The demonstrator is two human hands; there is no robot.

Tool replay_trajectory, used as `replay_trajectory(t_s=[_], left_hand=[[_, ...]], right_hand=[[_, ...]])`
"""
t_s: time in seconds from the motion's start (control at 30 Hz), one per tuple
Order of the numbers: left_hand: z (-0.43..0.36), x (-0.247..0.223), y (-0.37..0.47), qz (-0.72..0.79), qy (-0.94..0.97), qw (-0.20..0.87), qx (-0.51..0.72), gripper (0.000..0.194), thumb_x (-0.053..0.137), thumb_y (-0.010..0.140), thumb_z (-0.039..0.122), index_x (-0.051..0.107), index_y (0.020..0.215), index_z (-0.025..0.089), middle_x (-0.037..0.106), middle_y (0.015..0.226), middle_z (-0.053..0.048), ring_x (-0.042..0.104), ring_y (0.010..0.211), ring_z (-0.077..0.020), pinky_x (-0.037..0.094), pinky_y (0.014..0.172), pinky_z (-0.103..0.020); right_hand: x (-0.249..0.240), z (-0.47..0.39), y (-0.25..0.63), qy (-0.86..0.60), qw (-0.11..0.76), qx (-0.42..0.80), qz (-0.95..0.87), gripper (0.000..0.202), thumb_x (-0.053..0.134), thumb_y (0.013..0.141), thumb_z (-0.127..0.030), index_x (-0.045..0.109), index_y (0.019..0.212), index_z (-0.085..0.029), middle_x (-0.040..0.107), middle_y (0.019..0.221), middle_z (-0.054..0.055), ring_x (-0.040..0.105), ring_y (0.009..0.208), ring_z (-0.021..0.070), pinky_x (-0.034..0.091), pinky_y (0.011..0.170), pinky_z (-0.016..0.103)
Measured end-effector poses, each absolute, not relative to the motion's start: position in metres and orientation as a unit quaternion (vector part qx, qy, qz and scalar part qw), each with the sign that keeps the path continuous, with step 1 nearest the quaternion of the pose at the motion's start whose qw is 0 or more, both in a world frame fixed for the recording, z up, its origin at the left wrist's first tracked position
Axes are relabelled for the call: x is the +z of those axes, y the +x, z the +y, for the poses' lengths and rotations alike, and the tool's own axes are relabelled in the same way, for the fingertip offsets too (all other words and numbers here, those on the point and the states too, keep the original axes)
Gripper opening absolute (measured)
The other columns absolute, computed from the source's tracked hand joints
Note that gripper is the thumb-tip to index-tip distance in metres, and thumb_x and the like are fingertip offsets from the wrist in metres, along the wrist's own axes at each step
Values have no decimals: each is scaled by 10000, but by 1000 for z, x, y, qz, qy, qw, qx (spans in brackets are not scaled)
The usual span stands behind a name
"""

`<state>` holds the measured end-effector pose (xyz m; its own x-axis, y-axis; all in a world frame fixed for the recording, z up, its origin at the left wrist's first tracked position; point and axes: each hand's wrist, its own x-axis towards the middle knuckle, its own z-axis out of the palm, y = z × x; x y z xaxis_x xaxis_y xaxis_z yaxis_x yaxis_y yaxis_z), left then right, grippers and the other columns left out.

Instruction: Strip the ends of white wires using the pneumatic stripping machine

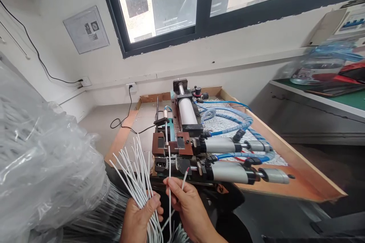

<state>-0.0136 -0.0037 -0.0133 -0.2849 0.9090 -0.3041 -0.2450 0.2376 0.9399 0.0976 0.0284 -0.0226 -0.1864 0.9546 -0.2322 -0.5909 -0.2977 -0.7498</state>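
1. Head view, left hand [139, 218]: closed around a bundle of thin white insulated wires [144, 190]. Thumb lies across the right side of the bundle, other fingers curled behind it. Wires stick out past the fingers on the far side, loose ends fanning far and left; the rest runs down through the grip toward the near edge.
2. Right hand [190, 207]: thumb and index finger pressed together, pinching a single thin white wire [170, 165]. Wire is close to straight, one part running far past the fingertips, the other trailing near below them. Remaining fingers curled; their exact grip is hidden.
3. Second white wire with a reddish tip [185, 177] pokes up from the right hand, right of the pinch, slanting right. Can't tell which fingers hold it.
4. Far end of the pinched wire lines up with the gap between two brown rectangular clamp blocks [158, 145] on the machine. Can't tell if it touches.
5. Right of the blocks: silver cylindrical pneumatic actuators [225, 171], clear-blue spiral-wrapped hoses [242, 124] looping behind. All inside a shallow wooden-rimmed tray [310, 171].
6. Left of the hands: large translucent plastic bag [65, 174] over more wires.
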Motion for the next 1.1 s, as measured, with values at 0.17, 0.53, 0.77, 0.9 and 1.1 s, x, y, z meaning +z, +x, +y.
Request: replay_trajectory(t_s=[0.17, 0.53, 0.77, 0.9, 1.1], left_hand=[[-3, -13, -14, 561, 293, 541, 554, 233, 696, 527, 332, 615, 617, 134, 552, 399, 14, 487, 366, -109, 385, 395, -228], [-5, -14, -15, 570, 307, 540, 538, 285, 746, 416, 254, 513, 555, 164, 469, 334, 69, 421, 270, -81, 306, 303, -186], [-9, -23, -19, 559, 347, 551, 514, 283, 730, 454, 287, 487, 532, 166, 479, 350, 55, 441, 309, -93, 328, 332, -202], [-10, -22, -18, 567, 310, 526, 552, 271, 653, 568, 375, 586, 680, 137, 577, 484, -2, 538, 448, -141, 428, 429, -251], [-8, -16, -16, 578, 243, 509, 591, 359, 621, 603, 391, 632, 820, 105, 612, 572, -35, 583, 571, -191, 496, 538, -334]], right_hand=[[-25, 32, 99, -345, 523, 742, -239, 251, 646, 637, -363, 638, 663, -113, 382, 425, -61, 216, 379, 36, 95, 384, 197], [-19, 35, 94, -285, 490, 803, -185, 251, 635, 651, -362, 634, 681, -113, 344, 455, -71, 284, 419, 45, 234, 427, 186], [-12, 27, 92, -328, 491, 763, -263, 289, 649, 627, -393, 631, 716, -119, 388, 441, -60, 226, 381, 34, 117, 377, 185], [-19, 22, 94, -371, 512, 723, -278, 293, 636, 637, -402, 634, 657, -109, 416, 435, -45, 248, 382, 35, 123, 382, 186], [-25, 22, 96, -368, 507, 734, -262, 284, 631, 645, -389, 624, 622, -106, 337, 382, -77, 195, 367, 28, 90, 384, 191]])
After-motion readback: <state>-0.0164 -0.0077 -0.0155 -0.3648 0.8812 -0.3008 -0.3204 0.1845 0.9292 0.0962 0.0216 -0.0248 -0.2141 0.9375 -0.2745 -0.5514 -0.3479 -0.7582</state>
